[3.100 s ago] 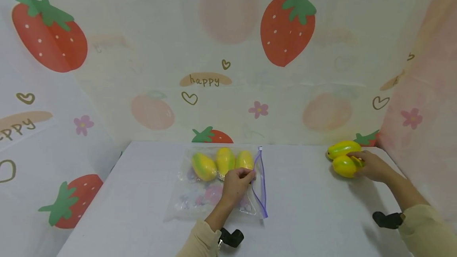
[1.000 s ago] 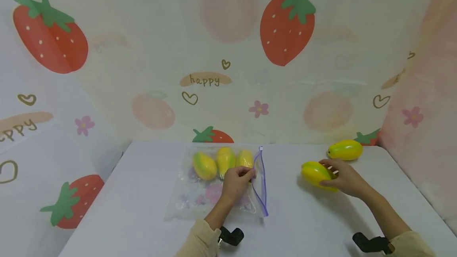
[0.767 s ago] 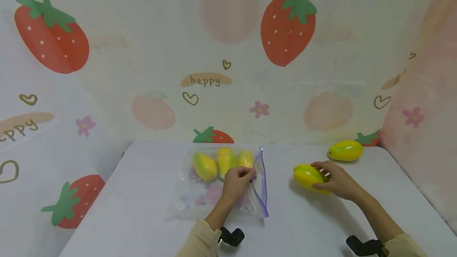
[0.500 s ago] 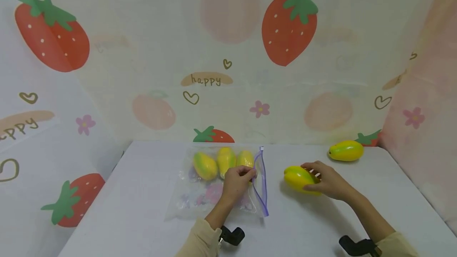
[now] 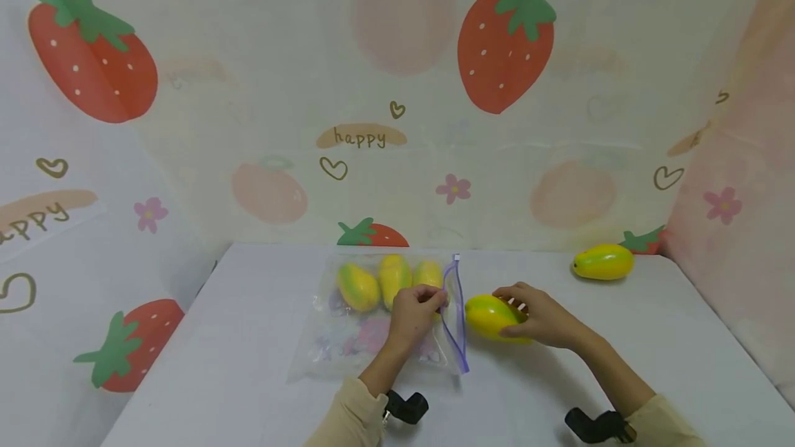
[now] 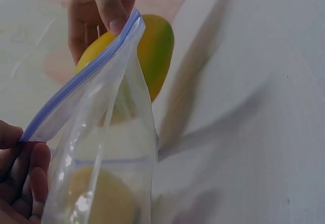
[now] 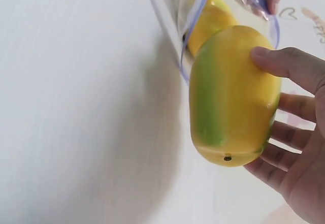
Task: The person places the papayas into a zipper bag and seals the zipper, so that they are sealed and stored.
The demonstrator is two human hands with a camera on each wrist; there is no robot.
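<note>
My left hand (image 5: 413,312) pinches the purple-edged opening of a clear zip bag (image 5: 323,357), lifting its upper edge. Inside the bag lie three yellow-green papayas (image 5: 358,287), the rightmost partly covered by that hand. My right hand (image 5: 546,316) grips another smooth papaya (image 5: 493,317) by its near end, thumb on one side and fingers on the other. This papaya's far end is right at the bag's mouth. In the right wrist view, the held papaya (image 7: 233,97) overlaps the purple zip edge (image 7: 195,28), and the gap between the bag's sides shows beyond it.
One more papaya (image 5: 603,262) lies at the table's back right corner. The white table (image 5: 223,336) meets a printed strawberry backdrop (image 5: 397,185) behind and at both sides. Black wrist cameras (image 5: 406,407) sit at both sleeves.
The right hand has taken one papaya from the pair at the back right and carried it left to the bag's opening. The left hand has kept its pinch on the bag.
</note>
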